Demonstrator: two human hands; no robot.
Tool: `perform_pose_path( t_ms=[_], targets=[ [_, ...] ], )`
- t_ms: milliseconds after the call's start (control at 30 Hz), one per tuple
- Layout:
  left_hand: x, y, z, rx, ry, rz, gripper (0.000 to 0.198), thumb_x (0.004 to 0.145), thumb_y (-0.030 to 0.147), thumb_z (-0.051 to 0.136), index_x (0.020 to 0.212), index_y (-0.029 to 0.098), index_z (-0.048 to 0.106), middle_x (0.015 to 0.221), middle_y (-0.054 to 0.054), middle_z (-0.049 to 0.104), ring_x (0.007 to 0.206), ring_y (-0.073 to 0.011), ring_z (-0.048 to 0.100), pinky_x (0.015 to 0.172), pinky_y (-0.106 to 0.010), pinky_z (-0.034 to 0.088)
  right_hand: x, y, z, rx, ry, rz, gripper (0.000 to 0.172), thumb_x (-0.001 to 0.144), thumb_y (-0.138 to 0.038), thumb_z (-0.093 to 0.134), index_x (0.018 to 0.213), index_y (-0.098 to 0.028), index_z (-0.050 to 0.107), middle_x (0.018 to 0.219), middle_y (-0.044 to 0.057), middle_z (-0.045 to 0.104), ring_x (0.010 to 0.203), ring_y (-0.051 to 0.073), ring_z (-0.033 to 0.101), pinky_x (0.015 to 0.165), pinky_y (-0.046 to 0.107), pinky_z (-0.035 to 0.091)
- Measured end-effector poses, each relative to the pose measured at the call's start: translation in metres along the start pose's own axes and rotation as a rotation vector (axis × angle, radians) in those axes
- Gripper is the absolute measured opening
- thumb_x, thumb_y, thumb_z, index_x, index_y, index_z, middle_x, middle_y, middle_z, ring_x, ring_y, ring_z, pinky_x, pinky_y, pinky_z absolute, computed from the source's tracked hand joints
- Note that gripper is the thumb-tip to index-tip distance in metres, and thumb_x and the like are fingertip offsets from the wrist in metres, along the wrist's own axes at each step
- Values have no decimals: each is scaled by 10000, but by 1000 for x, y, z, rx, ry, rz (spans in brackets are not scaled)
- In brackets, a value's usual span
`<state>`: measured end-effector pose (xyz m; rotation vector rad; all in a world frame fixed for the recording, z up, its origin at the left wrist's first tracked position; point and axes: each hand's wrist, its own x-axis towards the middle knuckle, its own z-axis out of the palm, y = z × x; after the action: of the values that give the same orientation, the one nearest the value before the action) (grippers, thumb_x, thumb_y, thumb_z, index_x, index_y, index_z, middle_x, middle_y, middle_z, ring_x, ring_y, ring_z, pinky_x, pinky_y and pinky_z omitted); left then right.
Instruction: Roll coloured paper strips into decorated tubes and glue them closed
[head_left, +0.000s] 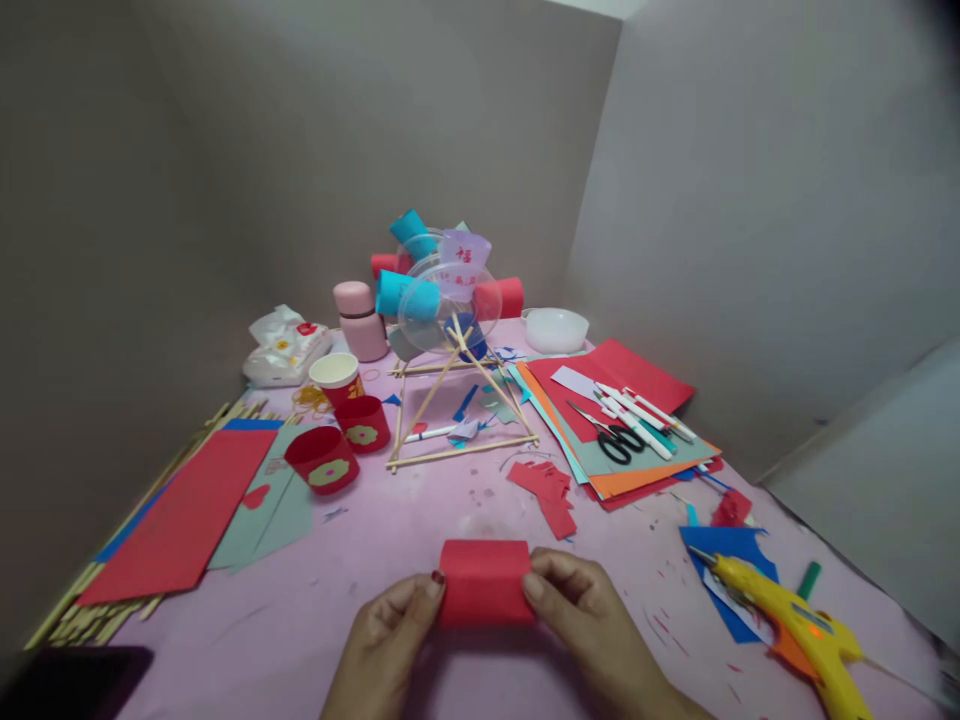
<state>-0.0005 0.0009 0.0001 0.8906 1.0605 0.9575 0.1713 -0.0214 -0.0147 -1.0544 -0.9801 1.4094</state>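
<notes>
While both hands meet at the bottom centre of the frame, the left hand [390, 630] and right hand [581, 610] each pinch one end of a red paper roll [485, 583] — held just above the pink table [420, 520], with a yellow glue gun [795, 625] at lower right.
</notes>
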Motion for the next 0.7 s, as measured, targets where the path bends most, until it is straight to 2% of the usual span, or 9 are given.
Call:
perform_pose_path(
  t_ms=[133, 233, 367, 467, 567, 700],
  targets=[
    [-3, 4, 1, -18, -48, 32, 391, 762, 518, 559, 717, 165, 722, 710, -57, 713, 698, -212, 616, 669, -293, 492, 0, 6, -1, 13, 11, 38, 335, 753, -443, 656, 617, -147, 579, 599, -18, 532, 588, 109, 439, 585, 216, 352],
    [-3, 4, 1, 89, -23, 29, 308, 713, 459, 643, 639, 163, 686, 622, -17, 671, 624, -165, 579, 630, -239, 464, 0, 5, 1, 22, -3, 15, 299, 769, -424, 648, 646, -154, 616, 626, -4, 593, 609, 121, 495, 614, 227, 390],
    [-6, 1, 1, 171, 64, 91, 264, 676, 393, 682, 542, 169, 641, 543, 21, 613, 552, -128, 525, 537, -190, 417, 0, 2, 4, -62, -66, -59, 280, 686, -408, 727, 810, -160, 694, 787, 61, 698, 756, 199, 590, 738, 307, 440],
    [-9, -1, 2, 255, 59, 118, 249, 679, 383, 676, 538, 180, 642, 551, 18, 619, 568, -139, 537, 554, -196, 436, -1, 1, 6, -33, -63, -41, 325, 669, -379, 748, 905, -160, 705, 873, 91, 725, 823, 238, 622, 782, 352, 456],
    [-9, -2, 1, 307, -11, 111, 232, 700, 394, 659, 601, 184, 677, 613, -4, 663, 622, -165, 583, 608, -221, 474, 0, 1, 7, 16, -56, -28, 288, 710, -352, 722, 922, -158, 712, 853, 86, 734, 827, 234, 637, 775, 344, 468],
    [-7, -2, 3, 318, -105, 139, 213, 700, 370, 673, 817, 203, 733, 805, -43, 736, 798, -229, 650, 748, -276, 504, -1, 1, 9, 20, -64, -55, 275, 720, -340, 712, 920, -151, 711, 872, 89, 734, 828, 229, 640, 786, 342, 467]
  ],
)
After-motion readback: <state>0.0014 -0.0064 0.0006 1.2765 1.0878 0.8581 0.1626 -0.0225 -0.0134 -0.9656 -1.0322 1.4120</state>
